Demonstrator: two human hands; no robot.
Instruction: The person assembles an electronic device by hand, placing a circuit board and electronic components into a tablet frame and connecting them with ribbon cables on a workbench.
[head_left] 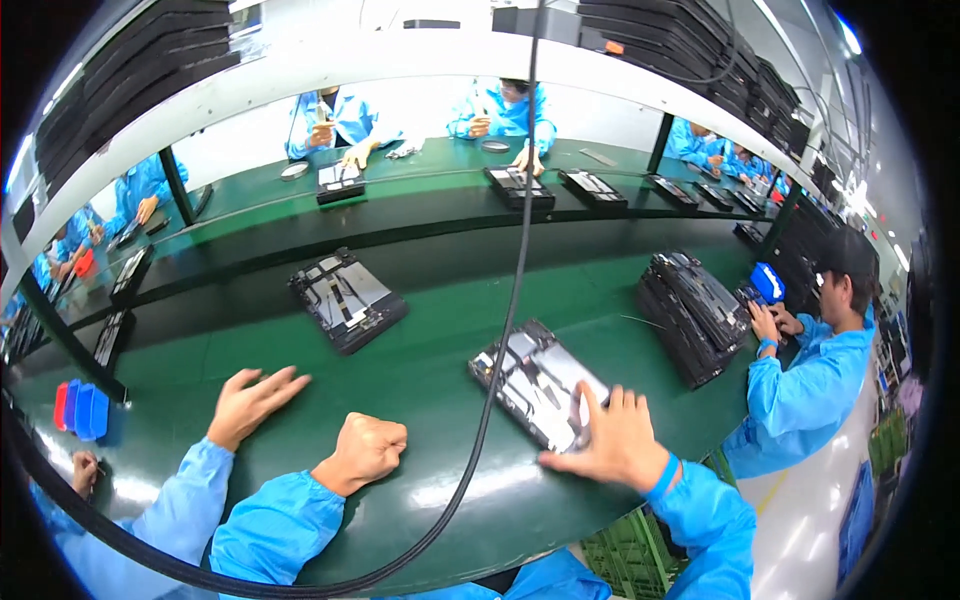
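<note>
My left hand (368, 450) is closed in a fist against the green tabletop, with nothing showing in it. My right hand (622, 440), a blue band at its wrist, is over the near right end of an opened flat electronic device (535, 378). Its thumb and fingers are spread along that end, and the forefinger appears to touch the device. Silver panels, dark flex strips and a black surround show on the device. A similar opened device (345, 300) lies farther left, apart from both hands.
A stack of black trays (695, 310) stands at the right, near a co-worker (820, 350). Another person's open hand (255, 402) reaches in from the left. Blue and red bins (85, 410) sit at the left edge. A black cable (515, 290) hangs across the view.
</note>
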